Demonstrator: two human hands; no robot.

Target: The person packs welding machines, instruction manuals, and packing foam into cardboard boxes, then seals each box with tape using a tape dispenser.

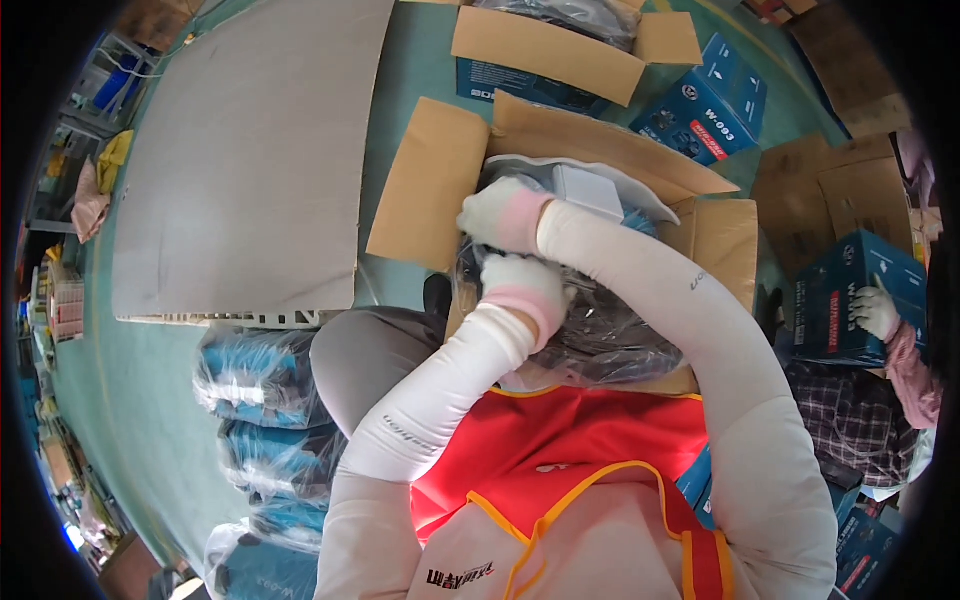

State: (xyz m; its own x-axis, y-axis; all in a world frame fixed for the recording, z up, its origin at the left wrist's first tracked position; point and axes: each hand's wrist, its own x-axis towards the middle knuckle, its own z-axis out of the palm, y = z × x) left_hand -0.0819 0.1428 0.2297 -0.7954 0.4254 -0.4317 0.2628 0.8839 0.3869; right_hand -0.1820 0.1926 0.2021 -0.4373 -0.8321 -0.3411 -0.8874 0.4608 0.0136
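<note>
An open cardboard box (600, 135) stands in front of me with its flaps spread. Inside lies a dark item in a clear plastic bag (615, 335), with a small white carton (587, 190) and a white sheet at the far side. Both my hands wear white gloves with pink cuffs. My right hand (503, 213) is closed on the plastic at the box's left side, its arm reaching across from the right. Just nearer, my left hand (525, 285) is also closed on the bag; its fingertips are partly hidden.
A large grey board (250, 150) lies at the left. Below it are several plastic-wrapped blue-and-black packs (262, 375). Blue printed boxes (705, 100) stand beyond, near another open carton (550, 45). At the right, another person's gloved hand (875, 312) touches a blue box (840, 300).
</note>
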